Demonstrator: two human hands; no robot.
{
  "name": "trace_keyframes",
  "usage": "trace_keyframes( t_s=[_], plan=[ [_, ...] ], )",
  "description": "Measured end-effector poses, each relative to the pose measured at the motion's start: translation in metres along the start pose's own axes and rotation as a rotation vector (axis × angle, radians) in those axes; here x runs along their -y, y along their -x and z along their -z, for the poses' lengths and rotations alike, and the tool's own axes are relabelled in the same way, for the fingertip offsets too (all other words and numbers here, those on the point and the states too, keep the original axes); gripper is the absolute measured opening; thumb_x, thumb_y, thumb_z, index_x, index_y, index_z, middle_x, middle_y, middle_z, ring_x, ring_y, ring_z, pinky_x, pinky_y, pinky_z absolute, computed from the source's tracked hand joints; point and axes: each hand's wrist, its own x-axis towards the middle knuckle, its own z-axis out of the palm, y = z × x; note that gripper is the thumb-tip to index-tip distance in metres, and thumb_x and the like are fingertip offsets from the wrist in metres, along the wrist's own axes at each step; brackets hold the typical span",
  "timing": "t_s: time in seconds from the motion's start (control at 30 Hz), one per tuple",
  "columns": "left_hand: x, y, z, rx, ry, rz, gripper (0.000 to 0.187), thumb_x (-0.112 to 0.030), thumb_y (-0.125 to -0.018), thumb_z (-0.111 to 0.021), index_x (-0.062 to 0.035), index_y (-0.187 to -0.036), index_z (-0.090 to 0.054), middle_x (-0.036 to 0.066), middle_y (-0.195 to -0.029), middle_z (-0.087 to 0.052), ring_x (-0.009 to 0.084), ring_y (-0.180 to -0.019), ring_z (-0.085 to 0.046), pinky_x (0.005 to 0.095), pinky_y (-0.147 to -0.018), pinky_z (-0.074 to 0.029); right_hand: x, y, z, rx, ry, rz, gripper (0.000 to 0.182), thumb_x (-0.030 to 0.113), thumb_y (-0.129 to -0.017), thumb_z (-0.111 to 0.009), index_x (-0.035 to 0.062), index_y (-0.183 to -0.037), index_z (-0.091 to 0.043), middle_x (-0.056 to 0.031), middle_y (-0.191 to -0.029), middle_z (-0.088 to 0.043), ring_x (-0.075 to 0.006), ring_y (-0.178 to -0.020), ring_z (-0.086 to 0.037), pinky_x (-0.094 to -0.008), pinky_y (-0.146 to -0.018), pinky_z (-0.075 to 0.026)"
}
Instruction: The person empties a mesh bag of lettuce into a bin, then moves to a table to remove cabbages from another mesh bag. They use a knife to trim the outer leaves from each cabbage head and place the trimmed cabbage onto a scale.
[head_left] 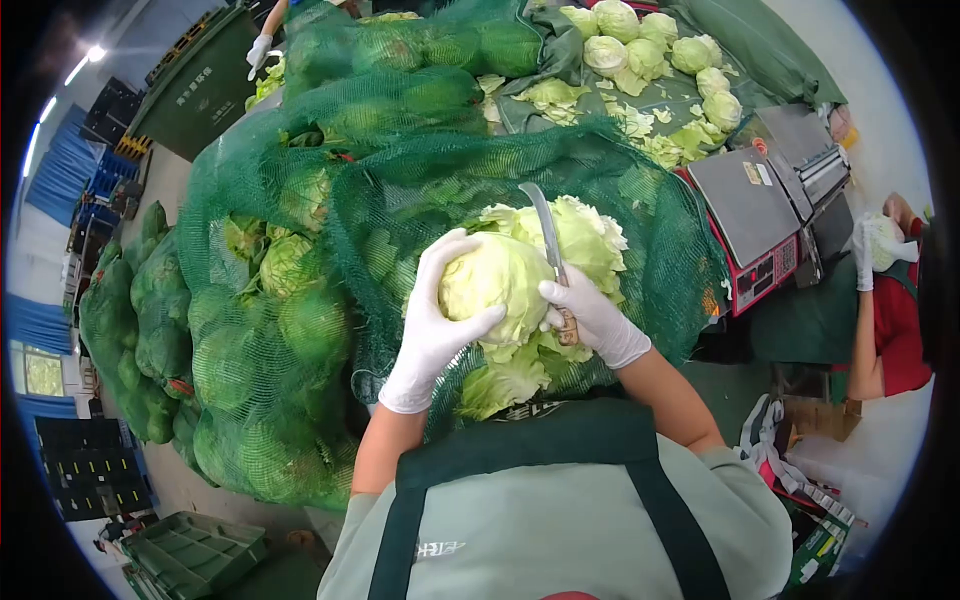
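A pale green cabbage [490,285] is held up in front of my chest. My left hand [432,320], in a white glove, is wrapped round its left side with the thumb across the front. In my gloved right hand [590,315] is a knife with a curved blade [543,225] and a wooden handle; the blade points up and away along the cabbage's right side. Right-hand fingertips lie at the cabbage's edge. Behind and below it, loose outer leaves [505,385] and another leafy cabbage [590,240] rest on an opened green mesh sack [660,260].
Filled mesh sacks [265,400] crowd the left side. Trimmed cabbages [640,50] and leaf scraps lie at the far right, beside a weighing scale [745,205]. A co-worker's gloved hand [862,255] holds a cabbage at the right. Another person's gloved hand [259,55] shows at the top left.
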Motion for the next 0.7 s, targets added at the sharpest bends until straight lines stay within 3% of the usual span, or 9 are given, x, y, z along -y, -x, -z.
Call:
trace_keyframes(
  t_s=[0.17, 0.2, 0.3, 0.33, 0.43, 0.53, 0.6, 0.67, 0.7],
  plan=[
    [-0.010, -0.017, -0.012, -0.056, 0.232, 0.073, 0.048, -0.009, -0.069, -0.081, -0.0064, -0.114, -0.066, 0.016, -0.139, -0.052, 0.0280, -0.133, -0.048, 0.0411, -0.112, -0.038, -0.002, 0.009, 0.010, 0.087, -0.079, -0.017, 0.077, 0.028, -0.092, -0.074, 0.0018, -0.151, -0.031, 0.0005, -0.097, -0.059, -0.0007, -0.055, -0.048, -0.0216, -0.057, -0.054],
    [-0.011, -0.021, -0.017, -0.094, 0.143, -0.065, 0.032, -0.008, -0.081, -0.075, -0.0034, -0.113, -0.069, 0.012, -0.127, -0.062, 0.0230, -0.122, -0.058, 0.0363, -0.106, -0.044, 0.000, 0.010, 0.009, 0.086, -0.082, -0.009, 0.077, 0.028, -0.092, -0.075, 0.0022, -0.150, -0.032, 0.0005, -0.097, -0.060, -0.0004, -0.055, -0.048, -0.0216, -0.057, -0.055],
    [-0.028, -0.039, -0.020, -0.210, 0.494, 0.328, 0.027, -0.013, -0.095, -0.066, 0.0006, -0.118, -0.067, 0.008, -0.116, -0.069, 0.0167, -0.107, -0.065, 0.0311, -0.098, -0.049, -0.004, 0.005, 0.015, 0.090, -0.131, 0.046, 0.077, 0.027, -0.091, -0.075, 0.0032, -0.150, -0.032, 0.0010, -0.094, -0.060, -0.0010, -0.055, -0.049, -0.0217, -0.058, -0.056],
    [-0.026, -0.046, -0.018, -0.223, 0.555, 0.332, 0.031, -0.017, -0.104, -0.057, 0.0045, -0.124, -0.065, 0.006, -0.109, -0.072, 0.0118, -0.097, -0.067, 0.0275, -0.091, -0.052, -0.006, 0.004, 0.016, 0.068, -0.130, 0.053, 0.073, 0.029, -0.091, -0.075, 0.0030, -0.147, -0.035, 0.0006, -0.096, -0.061, -0.0015, -0.054, -0.049, -0.0220, -0.057, -0.054],
    [0.009, -0.065, -0.013, -0.258, 0.779, 0.291, 0.030, -0.028, -0.103, -0.058, 0.0010, -0.103, -0.065, 0.016, -0.108, -0.072, 0.0227, -0.098, -0.069, 0.0384, -0.091, -0.056, -0.013, 0.000, 0.019, 0.006, -0.156, 0.084, 0.064, 0.032, -0.093, -0.073, 0.0033, -0.141, -0.042, 0.0003, -0.099, -0.064, -0.0022, -0.053, -0.047, -0.0220, -0.055, -0.051],
    [0.037, -0.076, -0.012, -0.410, 1.120, 0.493, 0.030, -0.032, -0.103, -0.058, -0.0061, -0.088, -0.060, 0.006, -0.083, -0.062, 0.0232, -0.097, -0.066, 0.0398, -0.090, -0.054, -0.012, -0.004, 0.030, -0.073, -0.278, 0.065, 0.055, 0.031, -0.100, -0.063, 0.0061, -0.145, -0.043, 0.0021, -0.101, -0.065, -0.0017, -0.051, -0.043, -0.0202, -0.052, -0.048],
    [0.054, -0.077, -0.008, -0.391, 1.216, 0.488, 0.032, -0.035, -0.102, -0.060, -0.0085, -0.084, -0.058, 0.005, -0.081, -0.061, 0.0224, -0.088, -0.063, 0.0395, -0.087, -0.054, 0.003, -0.006, 0.035, -0.172, -0.426, -0.018, 0.050, 0.032, -0.105, -0.054, 0.0087, -0.147, -0.043, 0.0033, -0.103, -0.065, -0.0016, -0.050, -0.041, -0.0190, -0.051, -0.045],
    [0.062, -0.080, -0.021, -0.559, 1.159, 0.649, 0.039, -0.040, -0.101, -0.061, -0.0131, -0.073, -0.053, 0.003, -0.076, -0.058, 0.0199, -0.079, -0.059, 0.0384, -0.081, -0.053, 0.014, -0.004, 0.027, -0.173, -0.422, 0.061, 0.049, 0.032, -0.105, -0.049, 0.0063, -0.146, -0.047, 0.0030, -0.091, -0.062, -0.0026, -0.049, -0.043, -0.0204, -0.048, -0.045],
    [0.065, -0.084, -0.021, -0.495, 1.182, 0.611, 0.040, -0.040, -0.101, -0.060, -0.0140, -0.072, -0.052, 0.003, -0.075, -0.057, 0.0189, -0.078, -0.058, 0.0371, -0.080, -0.053, 0.026, -0.004, 0.021, -0.168, -0.412, 0.100, 0.049, 0.033, -0.106, -0.046, 0.0051, -0.146, -0.049, 0.0028, -0.085, -0.061, -0.0030, -0.049, -0.044, -0.0211, -0.047, -0.044]
  ],
)
